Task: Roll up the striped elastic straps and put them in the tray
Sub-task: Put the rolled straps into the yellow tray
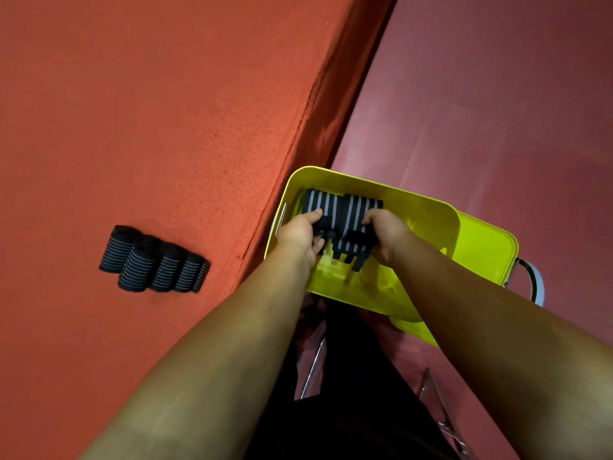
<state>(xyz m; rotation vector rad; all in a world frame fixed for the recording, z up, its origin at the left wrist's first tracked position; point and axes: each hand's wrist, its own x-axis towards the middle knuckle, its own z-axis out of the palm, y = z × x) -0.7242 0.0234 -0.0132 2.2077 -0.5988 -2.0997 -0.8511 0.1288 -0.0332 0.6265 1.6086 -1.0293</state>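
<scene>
A lime-yellow tray [428,214] sits beside the edge of the orange table, to its right. Inside it lies a bundle of black-and-white striped elastic straps [335,207]. My left hand [300,232] grips the bundle's left side, thumb on top. My right hand [386,227] grips its right side, fingers curled round the straps. Loose black strap ends hang below between my hands. Several rolled striped straps [152,260] lie in a row on the table, left of both hands.
The orange felt table [149,111] fills the left. A second lime tray [487,247] lies under the first, on a metal-framed chair [534,280]. The floor on the right is dark red. My dark-clothed lap is below.
</scene>
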